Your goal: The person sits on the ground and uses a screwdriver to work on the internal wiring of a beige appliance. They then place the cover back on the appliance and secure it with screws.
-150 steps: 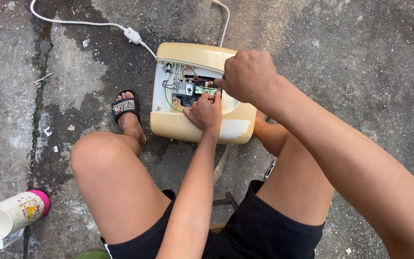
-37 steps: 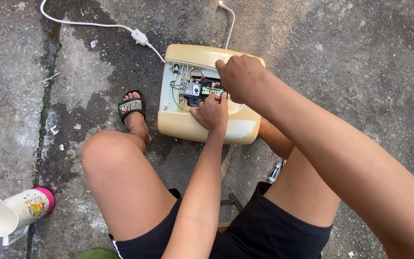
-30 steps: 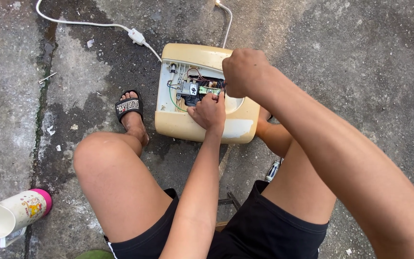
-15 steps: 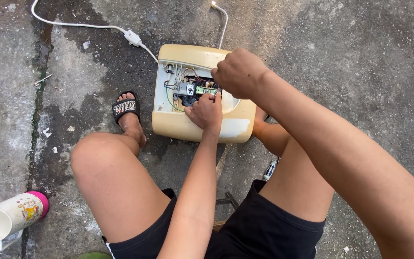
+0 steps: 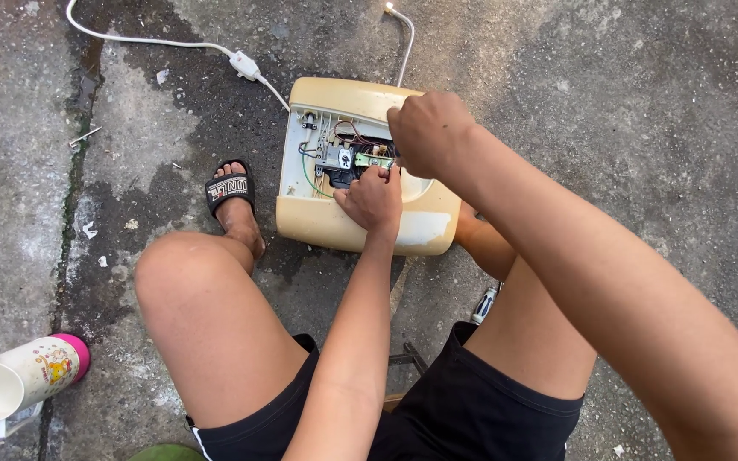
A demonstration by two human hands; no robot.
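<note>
I see a cream plastic casing (image 5: 360,230) lying open on the concrete ground (image 5: 642,102) between my feet, yellowed, with wires and a small green board (image 5: 371,160) exposed inside. My left hand (image 5: 371,198) pinches at the board's near edge. My right hand (image 5: 427,132) is clenched above the board; whether it grips anything, I cannot tell. A white cord (image 5: 172,41) runs away from the casing's far side.
</note>
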